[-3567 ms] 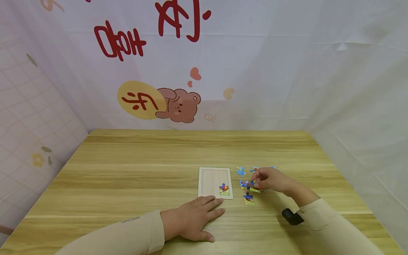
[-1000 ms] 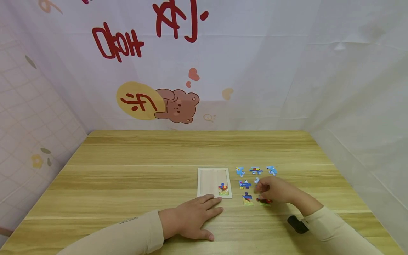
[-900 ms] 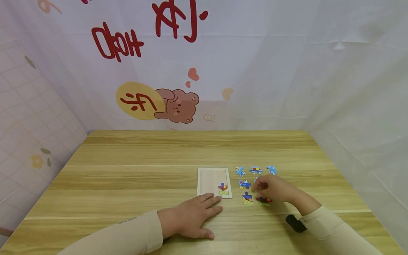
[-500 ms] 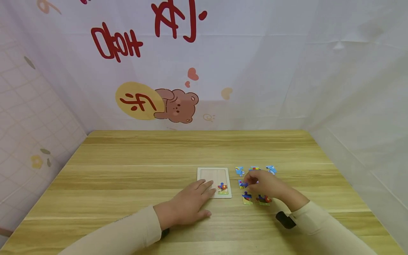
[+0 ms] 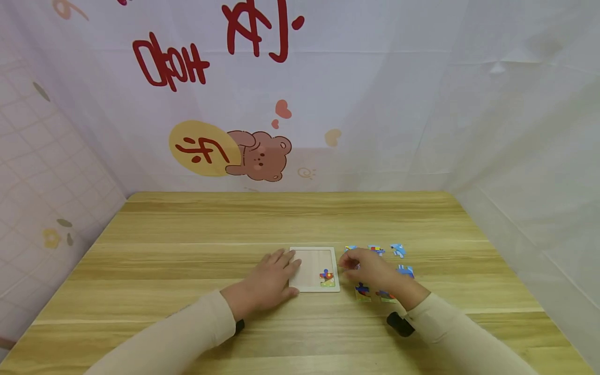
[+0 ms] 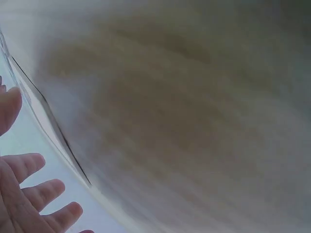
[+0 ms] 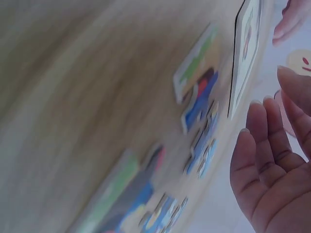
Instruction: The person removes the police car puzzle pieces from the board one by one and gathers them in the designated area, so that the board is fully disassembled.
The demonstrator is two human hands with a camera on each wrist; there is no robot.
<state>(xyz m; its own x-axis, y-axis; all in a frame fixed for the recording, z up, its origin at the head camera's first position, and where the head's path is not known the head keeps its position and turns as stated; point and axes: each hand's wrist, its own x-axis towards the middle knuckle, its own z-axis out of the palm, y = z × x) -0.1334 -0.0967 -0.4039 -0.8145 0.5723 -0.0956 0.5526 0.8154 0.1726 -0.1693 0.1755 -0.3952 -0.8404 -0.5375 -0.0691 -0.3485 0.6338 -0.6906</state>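
A pale wooden puzzle frame [image 5: 313, 291] lies on the table, with one colourful jigsaw piece [image 5: 327, 278] in its lower right corner. My left hand [image 5: 264, 281] is at the frame's left edge, fingers spread and fingertips over that border; in the left wrist view its fingers [image 6: 46, 191] hold nothing. My right hand [image 5: 375, 273] hovers between the frame and the loose pieces, covering some of them. In the right wrist view its fingers [image 7: 265, 145] are loosely bent, with nothing visible between them. Loose jigsaw pieces [image 5: 397, 250] lie in rough rows under and beside it.
The wooden table [image 5: 187, 224] runs back to a white printed curtain [image 5: 375, 104] and has fabric on both sides. Dark wrist devices [image 5: 400, 324] hang under the sleeves. Several loose pieces lie right of the frame.
My left hand has slid from below the frame up to its left edge. My right hand has left the loose pieces on the right and moved left towards the frame.
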